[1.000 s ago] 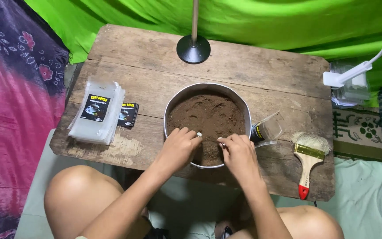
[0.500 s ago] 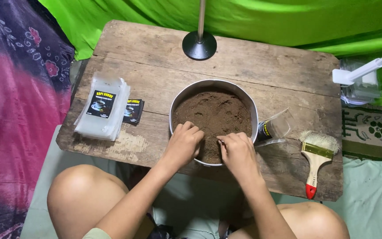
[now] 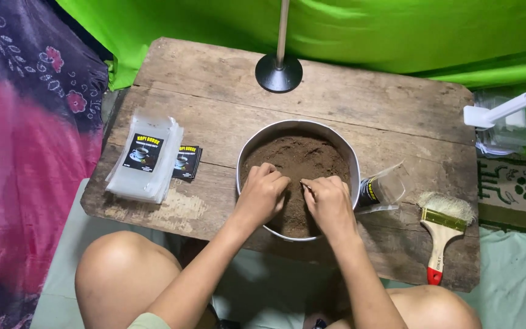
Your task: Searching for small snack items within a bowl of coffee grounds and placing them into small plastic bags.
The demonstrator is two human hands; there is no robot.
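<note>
A round metal bowl [image 3: 353,163] filled with brown powder [image 3: 296,159] stands in the middle of a worn wooden table [image 3: 360,109]. Both my hands are inside the bowl at its near side. My left hand [image 3: 263,196] has its fingers curled, knuckles resting on the powder. My right hand [image 3: 331,206] is closed beside it, and the tip of a small thin tool [image 3: 305,183] pokes out between the two hands. What the tool is stays hidden by the fingers.
A stack of clear pouches with dark labels [image 3: 144,159] lies at the left. An open clear pouch [image 3: 385,187] lies right of the bowl, then a red-handled brush [image 3: 442,226]. A black lamp base [image 3: 279,72] stands behind. A white clip lamp [image 3: 494,113] sits at the right edge.
Both hands stay in the bowl and have worked slightly closer together in the powder. The view has shifted a little.
</note>
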